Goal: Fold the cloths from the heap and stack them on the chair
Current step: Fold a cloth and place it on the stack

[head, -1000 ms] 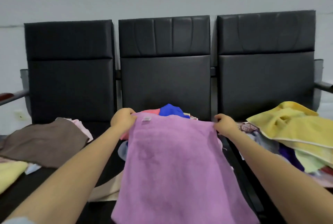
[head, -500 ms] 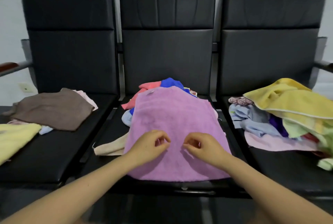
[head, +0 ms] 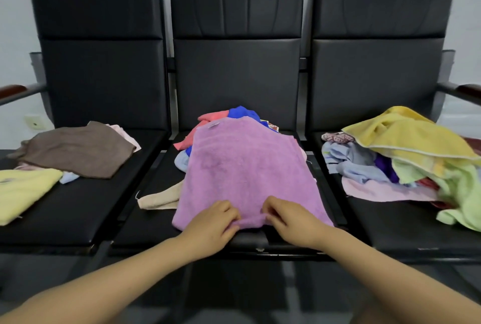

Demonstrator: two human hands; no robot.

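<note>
Head view is showing the left hand (head: 211, 225) and right hand (head: 291, 222) pinching the near hem of the purple cloth (head: 247, 167), its length lying straight away from them.

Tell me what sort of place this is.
Probably a waiting area or office lobby, not a home laundry: a row of three joined black padded seats with armrests stands against a plain pale wall. Both hands pinch a purple towel.
</note>
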